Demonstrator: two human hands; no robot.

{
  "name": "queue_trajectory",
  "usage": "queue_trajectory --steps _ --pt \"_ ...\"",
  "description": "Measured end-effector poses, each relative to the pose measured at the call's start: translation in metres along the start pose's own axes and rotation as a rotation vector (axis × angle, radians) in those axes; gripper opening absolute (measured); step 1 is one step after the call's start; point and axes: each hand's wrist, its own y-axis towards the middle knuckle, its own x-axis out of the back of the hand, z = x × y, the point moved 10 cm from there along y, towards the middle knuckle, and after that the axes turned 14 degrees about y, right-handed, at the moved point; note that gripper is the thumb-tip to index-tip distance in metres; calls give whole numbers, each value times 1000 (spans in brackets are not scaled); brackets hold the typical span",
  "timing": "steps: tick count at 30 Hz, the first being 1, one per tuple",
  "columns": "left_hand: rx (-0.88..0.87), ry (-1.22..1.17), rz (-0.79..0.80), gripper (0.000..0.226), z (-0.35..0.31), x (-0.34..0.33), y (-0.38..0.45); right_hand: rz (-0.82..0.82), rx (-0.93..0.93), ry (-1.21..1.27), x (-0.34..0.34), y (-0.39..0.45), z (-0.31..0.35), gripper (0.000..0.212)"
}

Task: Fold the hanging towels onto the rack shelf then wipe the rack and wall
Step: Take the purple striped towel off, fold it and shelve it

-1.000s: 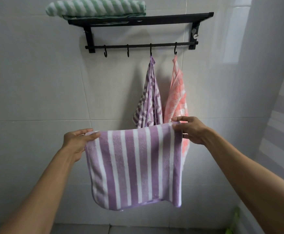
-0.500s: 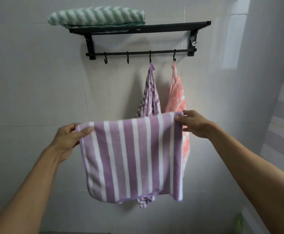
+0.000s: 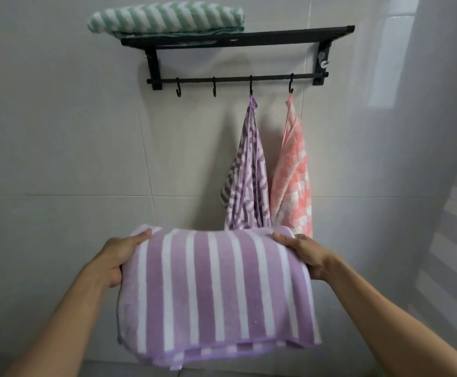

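While both hands grip, striped towel (image 3: 216, 289) folded

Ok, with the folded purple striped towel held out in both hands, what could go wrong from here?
1. The purple striped towel is gripped only at its side edges by the left hand and right hand; loose layers at its near edge could slip open.
2. The green towel overhangs the left end of the rack shelf; stacking on it might tip both off.
3. Reaching up could brush the purple patterned towel or pink checked towel off their hooks.
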Motion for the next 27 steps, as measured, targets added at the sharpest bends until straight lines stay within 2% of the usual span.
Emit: queue_trajectory --steps 3,4,5,6,7,9,10,12,14,16,18,20,22,23,25,26,27 --pt "-22 -55 136 58 -2 -4 -1 58 27 196 -6 -2 -2 63" --pt "-35 -19 170 65 -2 -6 -3 63 5 177 -5 -1 -5 68" --pt "-43 17 159 66 -1 -4 -3 54 -8 134 -3 -1 -8 81" --pt "-48 32 125 58 1 -1 -3 38 -13 104 0 0 -11 92" --pt "-43 26 96 48 4 1 -3 32 -8 114 1 0 -13 92" --pt "-11 -9 132 40 11 -4 -6 43 -15 232 -3 -3 -19 62" --pt "-9 6 195 47 15 -11 -8 40 -35 287 -3 -4 -24 49" --pt "-3 99 294 64 26 -25 -14 7 -85 296 3 -3 -37 46" --pt "-19 138 254 59 25 -23 -12 -28 -99 187 6 -1 -35 46" --pt "-114 99 143 55 -4 -11 -8 -69 36 59 3 -1 6 36" --pt "-311 19 19 55 -61 12 -7 -45 259 0 -15 -11 76 25" --pt "-534 -51 -111 50 -122 41 -23 20 519 36 -35 -34 145 23" --pt "-696 -78 -198 40 -164 58 -45 2 718 16 -49 -65 189 25" --pt "-724 -86 -236 36 -171 64 -50 -38 785 -33 -48 -72 197 26" --pt "-655 -104 -240 35 -175 64 -42 -135 851 -125 -49 -78 207 30" --pt "-569 -93 -164 34 -172 55 -28 -162 831 -104 -46 -76 207 30" --pt "-408 -39 -97 36 -164 45 -20 -205 781 -45 -40 -74 206 28"
